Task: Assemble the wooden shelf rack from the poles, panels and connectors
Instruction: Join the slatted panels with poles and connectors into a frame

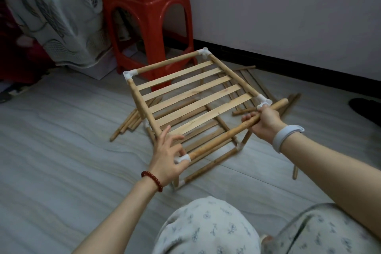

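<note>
R hand (266,122) wraps the loose pole (237,130) near its far end, fingers curled round it. L hand (169,154) pinches the white connector (182,158) at the pole's near end, thumb and a finger on it, other fingers spread and straight. Pole's long axis runs diagonally, near-left to far-right, rising slightly toward the R side; its far tip pokes out past my R hand.

Target is the far-right connector (263,102) on the slatted panel (189,97), sitting just beside my R hand, touching or nearly so; can't tell which, hand blocks it. So R hand is the nearer one to that joint. Near end looks seated in the L connector, prob.

Rack frame stands on the floor (61,130) in front of my knees, upper panel tilted, lower panel under it. Spare poles (127,123) lie on the floor behind.
</note>
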